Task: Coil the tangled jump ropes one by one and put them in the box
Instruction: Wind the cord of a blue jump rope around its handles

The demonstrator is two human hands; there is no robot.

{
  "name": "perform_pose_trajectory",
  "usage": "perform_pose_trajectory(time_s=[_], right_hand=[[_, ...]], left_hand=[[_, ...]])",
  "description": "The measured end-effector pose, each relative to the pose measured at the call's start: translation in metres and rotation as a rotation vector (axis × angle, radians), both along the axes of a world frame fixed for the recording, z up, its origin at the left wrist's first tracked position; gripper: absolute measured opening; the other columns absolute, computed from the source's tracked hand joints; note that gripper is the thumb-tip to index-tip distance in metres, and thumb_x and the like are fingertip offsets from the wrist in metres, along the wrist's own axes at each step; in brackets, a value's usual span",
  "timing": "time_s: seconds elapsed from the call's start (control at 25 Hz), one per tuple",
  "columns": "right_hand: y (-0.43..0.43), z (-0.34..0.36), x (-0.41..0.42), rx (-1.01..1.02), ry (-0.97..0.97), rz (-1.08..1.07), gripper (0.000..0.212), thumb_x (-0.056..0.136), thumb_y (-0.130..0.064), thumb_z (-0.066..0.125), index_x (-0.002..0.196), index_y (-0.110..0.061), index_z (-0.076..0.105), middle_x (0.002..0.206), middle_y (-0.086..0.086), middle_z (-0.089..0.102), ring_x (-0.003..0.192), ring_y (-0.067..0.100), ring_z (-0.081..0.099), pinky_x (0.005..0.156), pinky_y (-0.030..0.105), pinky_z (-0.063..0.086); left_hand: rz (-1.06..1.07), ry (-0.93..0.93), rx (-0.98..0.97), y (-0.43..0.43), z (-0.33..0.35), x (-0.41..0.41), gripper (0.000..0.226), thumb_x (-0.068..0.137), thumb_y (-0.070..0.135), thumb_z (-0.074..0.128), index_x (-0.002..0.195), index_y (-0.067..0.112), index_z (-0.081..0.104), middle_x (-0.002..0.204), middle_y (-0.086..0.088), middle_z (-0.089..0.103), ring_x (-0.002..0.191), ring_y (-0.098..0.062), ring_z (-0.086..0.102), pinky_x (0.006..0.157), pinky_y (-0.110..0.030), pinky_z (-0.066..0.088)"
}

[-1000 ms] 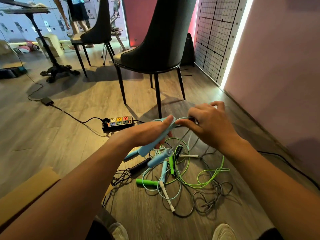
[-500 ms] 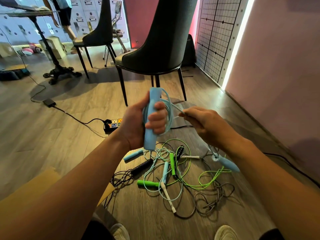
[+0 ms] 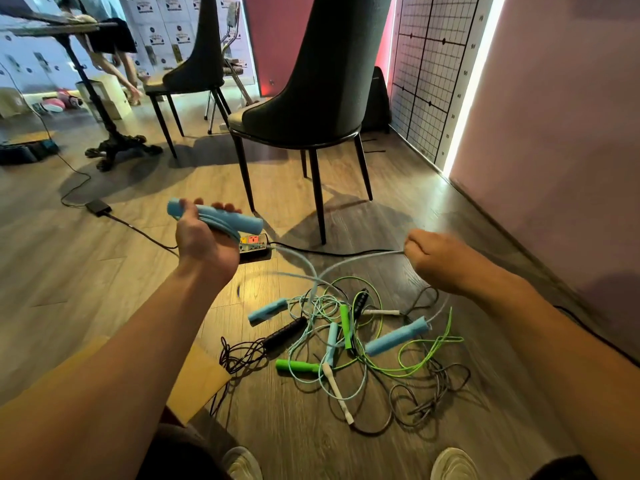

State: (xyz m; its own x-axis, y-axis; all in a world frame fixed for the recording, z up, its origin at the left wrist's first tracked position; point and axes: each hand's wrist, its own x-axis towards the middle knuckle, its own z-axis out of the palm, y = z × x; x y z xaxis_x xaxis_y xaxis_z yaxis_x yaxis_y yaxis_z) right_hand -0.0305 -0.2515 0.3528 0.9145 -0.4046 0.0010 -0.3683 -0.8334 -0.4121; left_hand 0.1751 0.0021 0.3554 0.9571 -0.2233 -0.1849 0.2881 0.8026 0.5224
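Left hand: our left hand (image 3: 204, 244) is up off the floor, fingers curled round a blue handle (image 3: 214, 218) lying sideways across the palm, with a few loops of pale blue cord (image 3: 363, 257) bunched against it.
Right hand: our right hand (image 3: 436, 258) is out to the right, well apart from the left, balled into a fist that grips the cord where it comes in from the left.
Cord: it sags between our hands and dips toward the pile (image 3: 345, 327). It's pretty motion-blurred, so we can't trace it exactly.
Second handle: the second handle (image 3: 398, 336), also blue, lies on the floor (image 3: 104, 289) at the pile's right side, below our right wrist.
Pile: green, black, white and pale blue ropes, all tangled, on the floor between our arms.
Box: the cardboard box (image 3: 204, 379) is bottom left, mostly hidden under our left forearm, and a black cord from the pile touches its corner.
Further out: a power strip (image 3: 254, 249) sits just behind our left hand, and a dark chair (image 3: 311, 81) stands beyond that.
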Motion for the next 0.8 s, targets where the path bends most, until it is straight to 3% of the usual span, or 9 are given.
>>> perform_pose_trajectory(time_s=[0.12,0.24,0.32,0.36,0.48,0.52,0.64,0.72,0.8], right_hand=[[0.006,0.002,-0.003,-0.010,0.185,-0.064,0.039,0.104,-0.030,0.033,0.077,-0.010,0.053,0.087,0.008,0.059,0.090,0.032,0.054,0.070,0.034,0.040],[0.012,-0.002,-0.001,-0.061,0.324,-0.164,0.064,0.102,-0.055,0.030,0.096,-0.004,0.068,0.105,0.016,0.066,0.100,0.033,0.060,0.083,0.035,0.047],[0.020,-0.006,0.007,-0.044,0.196,-0.062,0.055,0.099,-0.058,0.041,0.104,-0.011,0.070,0.112,0.013,0.067,0.103,0.029,0.061,0.087,0.034,0.048],[0.030,-0.005,0.011,0.032,0.062,0.008,0.048,0.097,-0.056,0.048,0.122,-0.018,0.065,0.126,0.009,0.062,0.114,0.026,0.058,0.096,0.035,0.047],[0.061,0.003,0.023,0.263,-0.321,0.165,0.077,0.091,-0.049,0.063,0.154,-0.029,0.023,0.154,0.003,0.038,0.135,0.017,0.043,0.109,0.037,0.036],[0.066,0.002,0.026,0.323,-0.372,0.201,0.075,0.092,-0.045,0.064,0.153,-0.030,0.023,0.151,0.004,0.042,0.133,0.017,0.045,0.110,0.039,0.039],[0.068,-0.002,0.033,0.528,-0.365,0.277,0.037,0.099,-0.034,0.056,0.134,-0.027,0.047,0.117,0.006,0.065,0.106,0.018,0.065,0.095,0.048,0.053],[0.064,-0.001,0.033,0.663,-0.383,0.258,0.018,0.103,-0.021,0.050,0.120,-0.019,0.055,0.090,0.010,0.064,0.079,0.017,0.068,0.083,0.046,0.058],[0.064,-0.002,0.032,0.747,-0.362,0.256,0.019,0.106,-0.018,0.042,0.104,-0.017,0.060,0.069,0.006,0.053,0.057,0.015,0.059,0.063,0.038,0.055]], left_hand=[[-0.147,-0.057,-0.010,-0.004,0.003,-0.009,0.022,0.103,0.036,0.044,0.094,0.016,0.049,0.069,0.001,0.050,0.056,-0.010,0.051,0.067,-0.025,0.050],[-0.447,-0.155,0.017,-0.014,0.012,-0.028,0.029,0.102,0.041,0.041,0.091,0.018,0.053,0.067,0.007,0.043,0.049,-0.003,0.042,0.053,-0.017,0.044],[-0.671,-0.244,0.032,-0.022,0.018,-0.043,0.033,0.101,0.046,0.038,0.089,0.019,0.053,0.064,0.010,0.040,0.045,-0.001,0.039,0.048,-0.015,0.040],[-0.780,-0.271,0.018,-0.028,0.020,-0.050,0.034,0.100,0.047,0.038,0.089,0.018,0.052,0.062,0.010,0.040,0.043,0.000,0.039,0.046,-0.015,0.039],[-1.008,-0.305,0.015,-0.045,0.023,-0.072,0.033,0.099,0.046,0.038,0.089,0.017,0.052,0.058,0.009,0.042,0.040,0.000,0.040,0.043,-0.016,0.038],[-1.041,-0.301,0.019,-0.047,0.023,-0.075,0.034,0.099,0.046,0.038,0.089,0.017,0.052,0.058,0.009,0.042,0.039,-0.001,0.041,0.042,-0.016,0.038],[-1.098,-0.280,-0.033,-0.044,0.024,-0.073,0.037,0.101,0.046,0.035,0.089,0.016,0.052,0.057,0.009,0.044,0.039,-0.002,0.043,0.043,-0.016,0.037],[-1.096,-0.256,-0.070,-0.041,0.024,-0.070,0.037,0.102,0.046,0.035,0.090,0.016,0.053,0.058,0.008,0.045,0.040,-0.002,0.044,0.045,-0.016,0.037],[-1.028,-0.193,-0.192,-0.041,0.026,-0.072,0.036,0.103,0.044,0.034,0.093,0.015,0.053,0.065,0.006,0.046,0.047,-0.004,0.047,0.052,-0.018,0.042]])
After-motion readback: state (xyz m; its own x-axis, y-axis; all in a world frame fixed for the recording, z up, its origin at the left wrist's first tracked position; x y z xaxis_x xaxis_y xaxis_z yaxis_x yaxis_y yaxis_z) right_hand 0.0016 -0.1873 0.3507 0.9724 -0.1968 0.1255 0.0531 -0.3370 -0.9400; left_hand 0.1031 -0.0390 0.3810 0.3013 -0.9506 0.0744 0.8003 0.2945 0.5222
